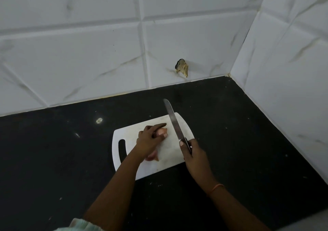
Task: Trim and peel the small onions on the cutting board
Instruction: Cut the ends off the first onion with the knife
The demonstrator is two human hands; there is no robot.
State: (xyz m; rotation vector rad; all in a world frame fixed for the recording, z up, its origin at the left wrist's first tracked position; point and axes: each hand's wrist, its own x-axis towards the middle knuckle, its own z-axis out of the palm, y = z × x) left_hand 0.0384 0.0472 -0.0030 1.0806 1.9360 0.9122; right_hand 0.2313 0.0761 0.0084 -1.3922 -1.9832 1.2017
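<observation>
Nearest to me, the two forearms reached out over the dark bench (53,151), and on the right wrist there was a thin orange thread (216,188). A little farther lay the white cutting board (170,161), with its handle slot on the left side.

At the near edge of the board, partly hidden under the left wrist, one small onion (152,157) was resting, pinkish in colour. The left hand (150,139) was curled down over a second onion (161,131) near the middle of the board, the fingers closed around it and pressing it against the board, with the index finger stretched toward the blade. The right hand (192,152) was closed firmly around the dark handle of a long knife (173,119). The blade pointed to the far side, just to the right of the held onion; I could not tell whether it touched the board.

I think such onions are light, round and easy to roll, and the dry skin is slippery and brittle. So it seems better to hold one by its sides, with the fingertips kept back from the end to be cut.

Behind the board stood the white tiled wall (88,53), with a broken spot (182,67) low on it.
</observation>
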